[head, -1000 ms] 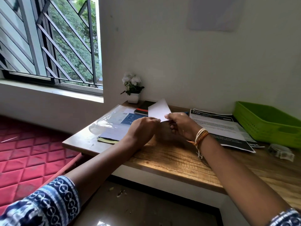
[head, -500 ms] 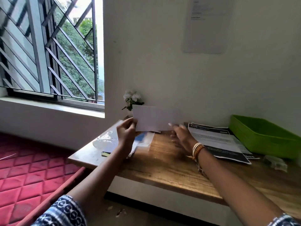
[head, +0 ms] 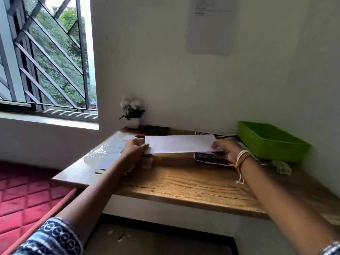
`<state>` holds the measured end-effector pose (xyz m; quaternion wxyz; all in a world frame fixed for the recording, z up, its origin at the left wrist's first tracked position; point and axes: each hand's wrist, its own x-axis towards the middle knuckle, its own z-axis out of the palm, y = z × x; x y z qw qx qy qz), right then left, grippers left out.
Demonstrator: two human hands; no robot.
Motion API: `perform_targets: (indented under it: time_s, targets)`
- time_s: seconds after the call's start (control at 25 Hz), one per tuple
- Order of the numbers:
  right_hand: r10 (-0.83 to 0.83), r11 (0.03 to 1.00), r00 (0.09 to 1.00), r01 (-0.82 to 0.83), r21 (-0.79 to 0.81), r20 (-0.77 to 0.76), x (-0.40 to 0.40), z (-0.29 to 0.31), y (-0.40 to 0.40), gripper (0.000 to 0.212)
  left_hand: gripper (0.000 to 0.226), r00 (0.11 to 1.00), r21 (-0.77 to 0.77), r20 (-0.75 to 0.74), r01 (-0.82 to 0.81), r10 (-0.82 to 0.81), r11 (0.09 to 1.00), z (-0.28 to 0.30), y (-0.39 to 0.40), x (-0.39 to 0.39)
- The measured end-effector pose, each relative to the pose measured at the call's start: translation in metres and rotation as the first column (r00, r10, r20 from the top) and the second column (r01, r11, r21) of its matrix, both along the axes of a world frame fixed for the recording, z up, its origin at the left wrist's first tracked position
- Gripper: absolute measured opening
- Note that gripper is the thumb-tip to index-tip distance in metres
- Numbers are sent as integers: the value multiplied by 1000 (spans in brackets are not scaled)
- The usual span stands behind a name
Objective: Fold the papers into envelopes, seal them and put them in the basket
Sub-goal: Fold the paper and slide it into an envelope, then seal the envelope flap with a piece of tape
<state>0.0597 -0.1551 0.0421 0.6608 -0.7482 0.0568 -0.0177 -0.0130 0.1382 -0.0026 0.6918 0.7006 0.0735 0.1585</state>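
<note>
With the left hand (head: 135,150) and right hand (head: 227,150) each in a pinching grip on an end of the folded paper (head: 181,144) above the counter (head: 184,179), folding looks done; next, probably, sealing, then the green basket (head: 272,144) at far right.

Setting: room in a home, used as a study corner. Evidence: wooden desk (head: 193,183) fixed against a plain white wall; barred window (head: 47,57) with trees outside; small potted flowers (head: 132,112); red quilted mattress (head: 24,197) beside the desk; printed sheet (head: 211,24) stuck on the wall.
</note>
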Motion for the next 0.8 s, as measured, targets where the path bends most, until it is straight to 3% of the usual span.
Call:
perform_targets:
  time_s: [0.12, 0.28, 0.44, 0.56, 0.68, 0.72, 0.8]
  targets:
    - [5, 974, 996, -25, -225, -86, -9, -6, -33, 31, 35, 999, 455, -32, -7, 25, 890, -1, -6, 10]
    - [-41, 897, 996, 4, -443, -75, -16, -13, -58, 26, 33, 997, 695, -67, 66, -27, 716, 13, -28, 16]
    - [-49, 780, 999, 51, -624, 20, -20, -16, -66, 36, 24, 992, 796, -116, 63, 49, 602, 14, -50, 22]
    - [38, 665, 999, -1, -747, 33, -26, -19, -71, 26, 22, 978, 945, -72, 3, 197, 327, 11, -70, 15]
    - [40, 599, 996, 37, -800, 76, -32, -20, -84, 23, 34, 956, 994, 61, -84, 286, 68, 17, -97, 9]
    - [-1, 584, 993, 99, -806, 121, -35, -19, -92, 21, 34, 958, 992, 110, -124, 265, 38, 19, -107, 11]
    - [-103, 516, 965, 261, -816, 243, -41, -15, -110, 20, 30, 972, 980, 165, -181, 170, 79, 23, -129, 16]
